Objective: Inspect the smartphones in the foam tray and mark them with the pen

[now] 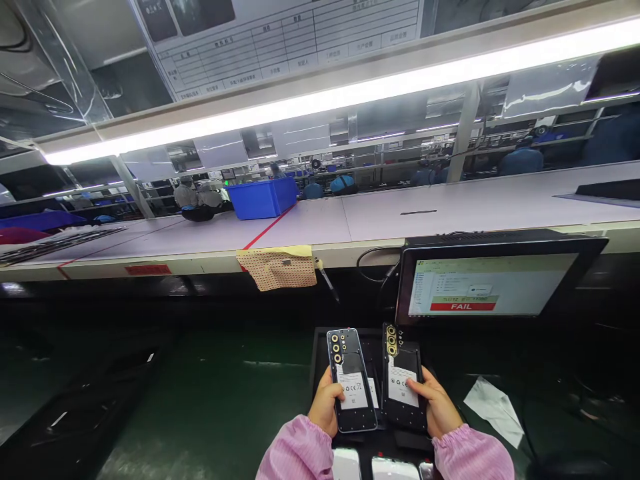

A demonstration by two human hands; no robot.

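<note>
Pale-edged phone (352, 373) points near twelve, held in your left hand (326, 405); your right hand (439, 405) holds black phone (401, 370) at three o'clock.

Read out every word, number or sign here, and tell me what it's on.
"FAIL": red bar on the monitor.
"CE": white label on the left-hand phone.
"CE": right-hand phone, same kind of label.
Too small or blurred: other screen text, remaining label print, the hanging form, the red sticker.
</note>
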